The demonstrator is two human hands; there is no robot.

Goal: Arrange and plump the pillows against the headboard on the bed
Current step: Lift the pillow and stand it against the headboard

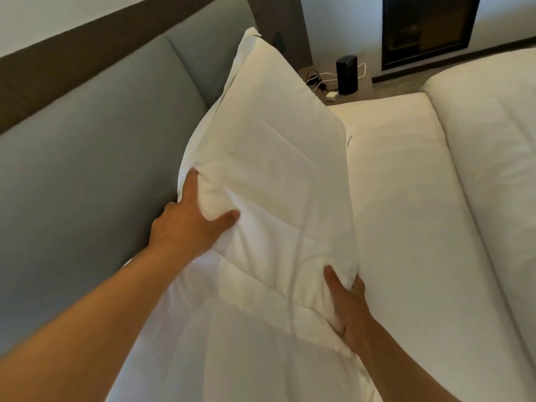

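Task in middle, by judgement. White pillow (261,158) stands tilted, far corner leaning on grey headboard (87,158), lower part on bed (391,184). Left hand (185,224) grip closed on pillow's left edge; right hand (348,303) grip closed on its right lower edge. Cover wrinkled, plumping not finished. Second pillow seems below, unclear. Duvet (487,134) folded back at right

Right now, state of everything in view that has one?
pillow: lifted on edge beside the headboard, held at both sides
left hand: grip shut on pillow
right hand: grip shut on pillow
duvet: folded back, sheet exposed
black speaker: upright on nightstand, cable beside it
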